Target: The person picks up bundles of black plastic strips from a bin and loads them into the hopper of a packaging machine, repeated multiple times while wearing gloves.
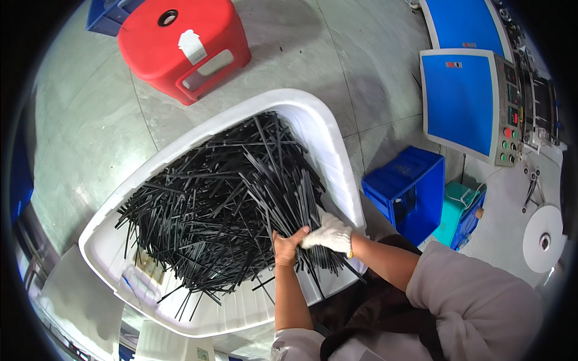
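Observation:
A large white plastic tub (pixel 216 326) holds a heap of thin black rods or tubes (pixel 194 221), lying in many directions. At its near right side, my left hand (pixel 287 247) is bare and closed around a bundle of the black rods (pixel 289 198), thumb on top. My right hand (pixel 328 235), in a white knitted glove, grips the same bundle from the right, touching my left hand. The rods in the bundle lie roughly side by side, fanning out at the far end. Several rod ends stick out below both hands. The fingers beneath the bundle are hidden.
A red plastic stool (pixel 180 40) stands beyond the tub on the grey floor. At the right are a blue crate (pixel 402 189) on its side, a teal container (pixel 456 207), blue-panelled machines (pixel 458 104) with buttons and a white reel (pixel 543 238). Another blue crate (pixel 106 18) is at the upper left.

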Demonstrator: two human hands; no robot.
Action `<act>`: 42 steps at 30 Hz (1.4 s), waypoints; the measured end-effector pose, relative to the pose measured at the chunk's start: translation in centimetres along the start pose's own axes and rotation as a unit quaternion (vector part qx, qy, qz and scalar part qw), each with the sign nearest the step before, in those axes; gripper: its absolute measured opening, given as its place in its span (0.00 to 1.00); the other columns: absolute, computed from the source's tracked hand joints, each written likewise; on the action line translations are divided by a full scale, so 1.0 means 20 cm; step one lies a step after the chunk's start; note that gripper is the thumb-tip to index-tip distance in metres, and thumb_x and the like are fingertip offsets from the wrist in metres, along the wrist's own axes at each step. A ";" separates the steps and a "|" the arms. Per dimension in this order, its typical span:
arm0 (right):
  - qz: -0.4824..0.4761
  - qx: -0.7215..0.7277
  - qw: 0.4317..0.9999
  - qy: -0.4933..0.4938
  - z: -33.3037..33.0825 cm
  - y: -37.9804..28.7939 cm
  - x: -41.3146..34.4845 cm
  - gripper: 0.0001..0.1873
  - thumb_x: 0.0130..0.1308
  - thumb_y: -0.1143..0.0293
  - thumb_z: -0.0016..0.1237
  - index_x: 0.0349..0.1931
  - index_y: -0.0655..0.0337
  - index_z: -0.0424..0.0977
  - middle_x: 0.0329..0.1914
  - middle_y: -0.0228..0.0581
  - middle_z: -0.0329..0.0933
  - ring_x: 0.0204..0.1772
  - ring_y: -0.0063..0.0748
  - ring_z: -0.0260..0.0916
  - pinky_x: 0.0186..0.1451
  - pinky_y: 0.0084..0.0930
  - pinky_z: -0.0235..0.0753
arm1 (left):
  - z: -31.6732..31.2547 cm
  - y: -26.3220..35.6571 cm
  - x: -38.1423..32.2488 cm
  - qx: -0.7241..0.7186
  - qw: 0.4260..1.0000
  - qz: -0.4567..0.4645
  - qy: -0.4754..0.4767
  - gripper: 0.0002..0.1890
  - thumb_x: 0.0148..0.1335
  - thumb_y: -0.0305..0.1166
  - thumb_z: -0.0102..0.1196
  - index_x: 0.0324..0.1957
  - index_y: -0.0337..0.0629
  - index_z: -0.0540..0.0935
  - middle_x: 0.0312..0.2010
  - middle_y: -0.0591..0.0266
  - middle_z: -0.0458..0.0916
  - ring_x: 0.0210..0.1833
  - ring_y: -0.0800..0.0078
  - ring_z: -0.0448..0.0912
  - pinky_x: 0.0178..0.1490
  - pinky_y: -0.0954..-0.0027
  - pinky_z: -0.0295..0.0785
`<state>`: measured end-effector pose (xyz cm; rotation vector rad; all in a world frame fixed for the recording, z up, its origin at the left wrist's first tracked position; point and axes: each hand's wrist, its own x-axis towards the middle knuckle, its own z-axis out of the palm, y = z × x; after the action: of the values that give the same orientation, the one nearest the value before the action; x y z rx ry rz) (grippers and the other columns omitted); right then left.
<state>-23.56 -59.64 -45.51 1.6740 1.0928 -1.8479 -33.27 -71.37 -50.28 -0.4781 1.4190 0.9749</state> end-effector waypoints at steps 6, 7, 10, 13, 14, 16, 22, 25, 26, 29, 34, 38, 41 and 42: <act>-0.074 0.160 0.984 0.002 -0.02 -0.44 0.17 0.40 0.39 0.75 0.65 0.58 0.66 0.66 0.41 0.41 0.78 0.42 0.33 0.74 0.48 0.30 0.76 | 0.08 0.59 0.19 0.047 0.992 0.106 -0.046 0.51 0.36 0.36 0.80 0.60 0.23 0.65 0.53 0.42 0.77 0.56 0.52 0.76 0.66 0.58 0.67; -0.079 0.138 0.987 0.014 -0.02 -0.51 0.17 0.37 0.38 0.75 0.65 0.55 0.65 0.68 0.39 0.40 0.78 0.41 0.33 0.74 0.48 0.30 0.76 | 0.08 0.68 0.24 0.007 0.989 0.095 -0.113 0.45 0.38 0.35 0.79 0.58 0.26 0.71 0.49 0.44 0.80 0.54 0.54 0.78 0.63 0.58 0.70; -0.094 0.133 0.986 0.026 -0.04 -0.57 0.09 0.38 0.38 0.74 0.66 0.56 0.65 0.69 0.39 0.41 0.79 0.42 0.33 0.75 0.48 0.30 0.76 | 0.06 0.66 0.23 0.007 0.990 0.072 -0.121 0.43 0.37 0.31 0.77 0.57 0.28 0.71 0.49 0.47 0.81 0.51 0.54 0.79 0.62 0.58 0.72; -0.029 0.121 0.990 -0.063 -0.08 -0.39 -0.08 0.45 0.41 0.71 0.68 0.63 0.64 0.63 0.45 0.44 0.79 0.48 0.36 0.76 0.57 0.30 0.74 | -0.01 0.41 0.08 -0.028 0.980 0.065 -0.188 0.46 0.32 0.30 0.77 0.58 0.28 0.71 0.48 0.50 0.82 0.51 0.55 0.80 0.62 0.60 0.71; -0.050 0.045 0.997 -0.026 -0.07 -0.29 -0.14 0.47 0.41 0.71 0.69 0.65 0.63 0.61 0.49 0.44 0.78 0.52 0.37 0.75 0.61 0.31 0.72 | -0.03 0.30 0.02 0.012 0.983 0.041 -0.178 0.46 0.31 0.31 0.77 0.58 0.29 0.72 0.49 0.52 0.81 0.53 0.56 0.79 0.64 0.60 0.70; -0.032 -0.008 0.999 -0.014 -0.03 -0.08 -0.24 0.50 0.41 0.70 0.71 0.67 0.62 0.58 0.56 0.45 0.75 0.59 0.39 0.71 0.66 0.33 0.68 | -0.04 0.05 -0.11 -0.024 0.984 -0.023 -0.177 0.48 0.32 0.31 0.79 0.60 0.34 0.72 0.53 0.56 0.79 0.57 0.60 0.76 0.66 0.62 0.67; 0.049 0.083 0.992 -0.079 0.06 0.12 -0.21 0.53 0.39 0.74 0.71 0.69 0.61 0.55 0.56 0.46 0.74 0.60 0.40 0.70 0.65 0.33 0.69 | -0.05 -0.15 -0.21 -0.040 0.988 -0.145 -0.045 0.36 0.41 0.28 0.75 0.56 0.34 0.76 0.48 0.56 0.82 0.47 0.63 0.80 0.59 0.64 0.73; 0.013 0.299 0.949 -0.103 0.02 -0.18 -0.10 0.54 0.44 0.84 0.65 0.71 0.64 0.46 0.50 0.53 0.73 0.46 0.39 0.77 0.44 0.33 0.81 | 0.01 0.17 -0.09 -0.016 0.997 -0.081 -0.010 0.70 0.37 0.35 0.77 0.67 0.15 0.34 0.56 0.28 0.72 0.58 0.43 0.74 0.67 0.50 0.65; -0.035 0.294 0.951 -0.088 0.01 -0.31 -0.03 0.53 0.44 0.85 0.62 0.71 0.65 0.46 0.45 0.51 0.73 0.39 0.38 0.77 0.37 0.31 0.80 | 0.04 0.35 0.04 0.039 0.995 -0.087 -0.036 0.75 0.33 0.41 0.79 0.69 0.18 0.32 0.59 0.24 0.67 0.62 0.39 0.70 0.68 0.45 0.62; -0.039 0.208 0.977 -0.030 -0.03 -0.63 0.17 0.52 0.43 0.85 0.59 0.71 0.65 0.47 0.41 0.47 0.73 0.42 0.36 0.74 0.40 0.33 0.78 | 0.12 0.73 0.26 0.113 0.993 -0.002 0.038 0.75 0.30 0.46 0.79 0.72 0.27 0.39 0.64 0.26 0.62 0.67 0.37 0.63 0.69 0.43 0.60; -0.081 0.062 0.994 0.043 0.00 -0.39 0.09 0.55 0.36 0.78 0.66 0.70 0.63 0.53 0.49 0.46 0.78 0.51 0.37 0.74 0.58 0.33 0.74 | 0.04 0.53 0.16 0.030 0.981 0.111 -0.156 0.52 0.31 0.34 0.80 0.63 0.31 0.67 0.55 0.50 0.77 0.56 0.56 0.76 0.63 0.60 0.70; -0.053 0.008 0.995 -0.087 0.05 0.24 -0.16 0.47 0.44 0.68 0.71 0.66 0.58 0.61 0.58 0.38 0.75 0.60 0.35 0.71 0.67 0.31 0.67 | -0.05 -0.03 -0.15 0.001 0.985 -0.016 -0.174 0.49 0.30 0.25 0.79 0.61 0.32 0.69 0.55 0.57 0.77 0.54 0.62 0.76 0.63 0.62 0.68; -0.188 -0.161 0.953 -0.176 0.15 0.50 -0.17 0.27 0.64 0.63 0.50 0.64 0.55 0.66 0.61 0.40 0.74 0.63 0.33 0.70 0.66 0.28 0.68 | -0.11 -0.29 -0.31 0.084 0.992 -0.072 -0.057 0.34 0.46 0.30 0.71 0.58 0.36 0.75 0.51 0.59 0.80 0.52 0.64 0.77 0.61 0.63 0.69; -0.154 -0.139 0.961 -0.182 0.16 0.50 -0.14 0.30 0.62 0.64 0.51 0.65 0.56 0.64 0.61 0.42 0.73 0.63 0.34 0.70 0.66 0.29 0.67 | -0.18 -0.28 -0.32 0.094 0.987 -0.090 -0.095 0.22 0.58 0.32 0.58 0.54 0.31 0.78 0.51 0.53 0.80 0.52 0.60 0.78 0.61 0.62 0.69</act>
<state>-17.56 -68.74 -45.58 1.0002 1.4243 -1.9718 -30.07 -79.04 -46.21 -0.3572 1.2579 0.7138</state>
